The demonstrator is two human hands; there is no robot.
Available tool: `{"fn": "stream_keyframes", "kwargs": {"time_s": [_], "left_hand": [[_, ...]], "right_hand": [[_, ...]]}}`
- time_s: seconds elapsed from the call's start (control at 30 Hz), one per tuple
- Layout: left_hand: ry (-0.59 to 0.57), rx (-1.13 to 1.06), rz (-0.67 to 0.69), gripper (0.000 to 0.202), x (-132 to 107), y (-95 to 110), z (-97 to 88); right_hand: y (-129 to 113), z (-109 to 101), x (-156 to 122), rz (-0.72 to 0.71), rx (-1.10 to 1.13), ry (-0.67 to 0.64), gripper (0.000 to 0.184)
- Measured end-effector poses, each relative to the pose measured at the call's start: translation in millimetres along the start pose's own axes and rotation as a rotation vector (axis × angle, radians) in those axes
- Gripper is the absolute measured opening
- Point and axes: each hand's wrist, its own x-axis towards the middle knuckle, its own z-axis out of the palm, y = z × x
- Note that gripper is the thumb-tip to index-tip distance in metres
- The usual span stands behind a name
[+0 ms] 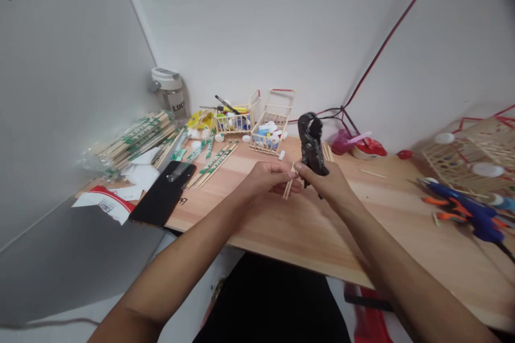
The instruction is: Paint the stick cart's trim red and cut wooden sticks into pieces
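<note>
- Pale thin wooden sticks (289, 187), parallel, crossing the gap between both hands, above a light pine tabletop (281, 236).
- Left hand (270, 178): fingers pinching the sticks.
- Right hand (324, 183): fingers curled tightly around black metal cutting pliers (310, 144), held upright.

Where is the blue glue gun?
In the head view, the blue and orange plastic hot glue gun lies at the far right of the light wooden table, just below a lattice of pale wooden sticks.

Right hand (322, 185) is covering the black hand tool's (310, 144) lower part; blue glue gun (470, 214) and stick-built basket (470, 155) are running off right edge.
</note>
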Motion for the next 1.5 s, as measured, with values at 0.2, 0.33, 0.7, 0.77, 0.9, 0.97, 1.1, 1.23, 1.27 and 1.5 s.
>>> {"fn": "stream_keyframes", "kwargs": {"time_s": [0.2,0.33,0.7,0.77,0.9,0.97,1.1,1.23,1.27,1.5], "left_hand": [[0.017,0.054,0.019,0.052,1,0,0.5],[0.024,0.114,0.079,0.040,4,-5,-1.2],[0.350,0.637,0.306,0.006,7,-13,-3.5],[0.311,0.649,0.316,0.005,6,-11,0.3],[0.168,0.614,0.311,0.016,2,-7,9.5],[0.137,0.604,0.284,0.020,2,-6,12.8],[0.114,0.562,0.165,0.023,8,-5,16.3],[0.032,0.514,0.075,0.021,16,4,21.5],[0.017,0.517,0.064,0.020,17,7,24.0],[0.071,0.532,0.109,0.016,36,13,46.5]], "right_hand": [[5,5,3,-0.022,-0.031,-0.017,0.034],[4,5,-2,-0.164,-0.122,0.009,0.023],[13,10,-10,-0.667,-0.342,0.049,0.007],[12,9,-10,-0.601,-0.294,0.055,0.006],[10,2,-9,-0.317,-0.089,0.075,0.018],[12,-3,-6,-0.165,0.027,0.124,0.023],[18,-13,2,-0.024,0.131,0.179,0.034],[16,-26,7,0.013,0.172,0.190,0.038],[16,-31,9,0.040,0.190,0.189,0.039],[38,-56,25,0.091,0.341,0.240,0.037]]}}
